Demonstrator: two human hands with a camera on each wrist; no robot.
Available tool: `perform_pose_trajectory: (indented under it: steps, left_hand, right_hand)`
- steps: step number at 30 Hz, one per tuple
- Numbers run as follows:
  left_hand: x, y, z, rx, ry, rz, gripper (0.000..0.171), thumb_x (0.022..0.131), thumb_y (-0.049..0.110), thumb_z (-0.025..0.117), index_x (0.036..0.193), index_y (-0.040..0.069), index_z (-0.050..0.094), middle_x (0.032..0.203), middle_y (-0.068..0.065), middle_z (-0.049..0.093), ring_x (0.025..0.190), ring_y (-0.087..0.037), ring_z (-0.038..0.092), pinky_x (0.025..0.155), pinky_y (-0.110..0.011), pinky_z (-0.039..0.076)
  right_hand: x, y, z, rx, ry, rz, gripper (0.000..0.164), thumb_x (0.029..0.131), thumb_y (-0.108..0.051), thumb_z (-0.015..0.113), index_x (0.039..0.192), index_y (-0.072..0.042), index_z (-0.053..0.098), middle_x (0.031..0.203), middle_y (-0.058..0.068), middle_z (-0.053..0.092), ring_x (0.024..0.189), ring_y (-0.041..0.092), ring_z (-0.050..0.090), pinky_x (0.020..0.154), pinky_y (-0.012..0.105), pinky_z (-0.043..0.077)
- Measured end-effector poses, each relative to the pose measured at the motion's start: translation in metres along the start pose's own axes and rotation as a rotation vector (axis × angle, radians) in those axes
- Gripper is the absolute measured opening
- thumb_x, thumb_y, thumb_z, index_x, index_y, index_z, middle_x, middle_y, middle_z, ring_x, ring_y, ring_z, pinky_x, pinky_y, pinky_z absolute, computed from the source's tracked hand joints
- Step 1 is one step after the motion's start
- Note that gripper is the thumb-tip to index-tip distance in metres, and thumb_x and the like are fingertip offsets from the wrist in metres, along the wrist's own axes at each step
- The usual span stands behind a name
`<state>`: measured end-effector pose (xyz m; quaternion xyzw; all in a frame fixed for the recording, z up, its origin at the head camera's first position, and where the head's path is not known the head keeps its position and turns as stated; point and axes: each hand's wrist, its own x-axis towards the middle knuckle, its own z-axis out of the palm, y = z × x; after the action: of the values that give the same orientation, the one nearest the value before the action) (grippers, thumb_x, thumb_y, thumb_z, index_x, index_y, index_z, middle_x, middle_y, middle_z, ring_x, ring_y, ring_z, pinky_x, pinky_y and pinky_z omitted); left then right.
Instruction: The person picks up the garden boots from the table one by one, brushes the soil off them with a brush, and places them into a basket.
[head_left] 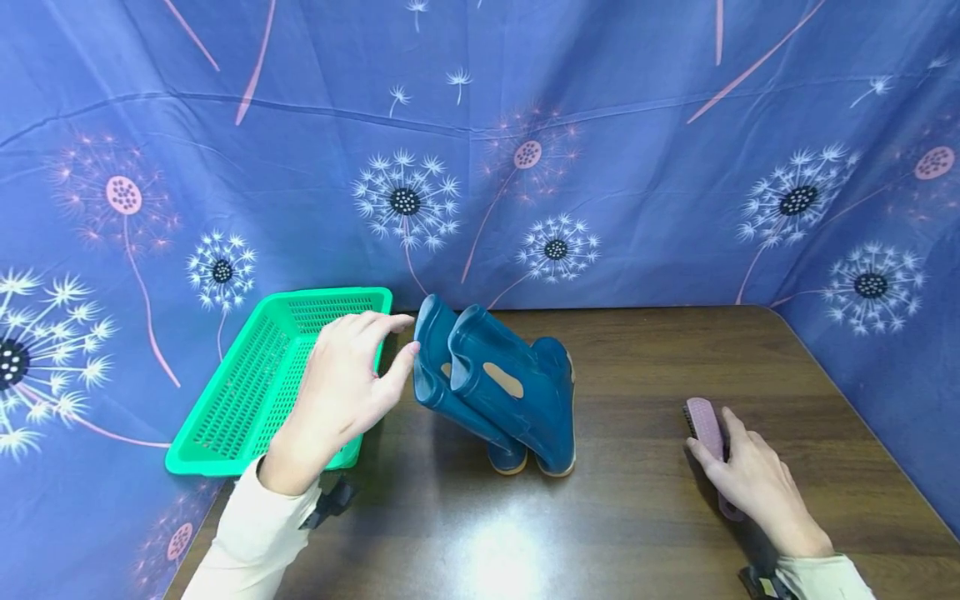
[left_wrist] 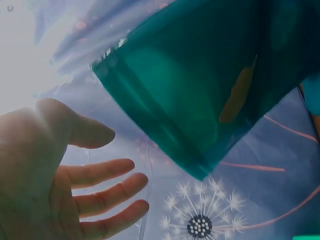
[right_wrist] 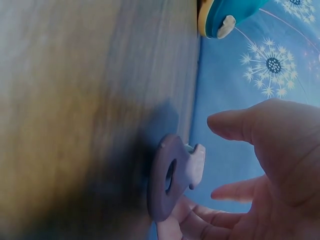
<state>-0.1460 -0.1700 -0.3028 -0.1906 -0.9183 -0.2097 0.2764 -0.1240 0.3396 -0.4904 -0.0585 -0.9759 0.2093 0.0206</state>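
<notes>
A pair of blue rubber boots (head_left: 506,392) with tan soles and tan oval patches stands on the table, shafts slanting left in the head view. Beside their top openings is my left hand (head_left: 341,379), thumb and fingers spread with nothing between them. The left wrist view shows a gap between this hand (left_wrist: 45,175) and a boot shaft (left_wrist: 165,85). On the right lies a mauve brush (head_left: 705,425) with dark bristles. My right hand (head_left: 757,479) is over it, thumb and fingers apart on either side. The brush's holed handle end (right_wrist: 157,195) shows near those fingers; any contact is unclear.
A green plastic basket (head_left: 225,417) with perforated walls stands at the left, partly behind my left hand. The brown wooden table (head_left: 630,517) ends at a blue dandelion-print cloth (head_left: 637,208) hanging along the back and sides.
</notes>
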Motion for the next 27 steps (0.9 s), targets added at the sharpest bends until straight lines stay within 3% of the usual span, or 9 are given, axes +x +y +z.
perform_pose_trajectory:
  steps: [6,13,18,20,27]
  left_hand:
    - [0.004,0.016,0.007,0.033,-0.037,0.026,0.034,0.104,0.034,0.063,0.124,0.01,0.077,0.122,-0.01,0.077,0.12,-0.036,0.066,0.12,-0.06,0.035]
    - [0.012,0.03,0.01,0.074,-0.19,-0.005,0.042,0.109,0.041,0.05,0.128,0.015,0.076,0.126,-0.004,0.077,0.128,-0.033,0.062,0.128,-0.063,0.022]
    - [0.024,0.035,0.013,0.097,-0.287,-0.024,0.047,0.11,0.045,0.044,0.134,0.015,0.073,0.131,-0.008,0.076,0.131,-0.034,0.059,0.13,-0.064,0.016]
    - [0.028,0.036,0.014,0.109,-0.325,-0.023,0.048,0.111,0.046,0.044,0.135,0.014,0.072,0.132,-0.009,0.075,0.131,-0.035,0.059,0.129,-0.065,0.017]
    - [0.041,0.042,0.013,0.16,-0.461,0.03,0.05,0.11,0.045,0.048,0.141,0.012,0.069,0.135,-0.01,0.073,0.13,-0.035,0.061,0.114,-0.053,0.043]
  right_hand:
    - [0.0,0.0,0.001,-0.006,-0.008,0.006,0.094,0.104,-0.056,0.058,0.158,0.014,0.027,0.133,0.049,0.051,0.116,0.07,0.053,0.085,0.075,0.047]
    - [0.001,-0.002,-0.001,-0.019,-0.028,0.01,0.094,0.104,-0.055,0.058,0.159,0.014,0.025,0.134,0.05,0.049,0.117,0.071,0.052,0.085,0.076,0.046]
    - [0.001,-0.003,0.0,-0.021,-0.027,0.01,0.095,0.104,-0.056,0.058,0.159,0.014,0.025,0.133,0.05,0.048,0.116,0.071,0.053,0.085,0.076,0.046]
    - [0.001,-0.002,0.001,-0.022,-0.026,0.01,0.094,0.104,-0.056,0.058,0.159,0.013,0.025,0.133,0.05,0.048,0.115,0.072,0.054,0.084,0.076,0.047]
    - [0.0,-0.004,0.002,-0.022,-0.028,0.007,0.093,0.104,-0.056,0.058,0.159,0.012,0.027,0.133,0.049,0.049,0.114,0.072,0.055,0.081,0.076,0.048]
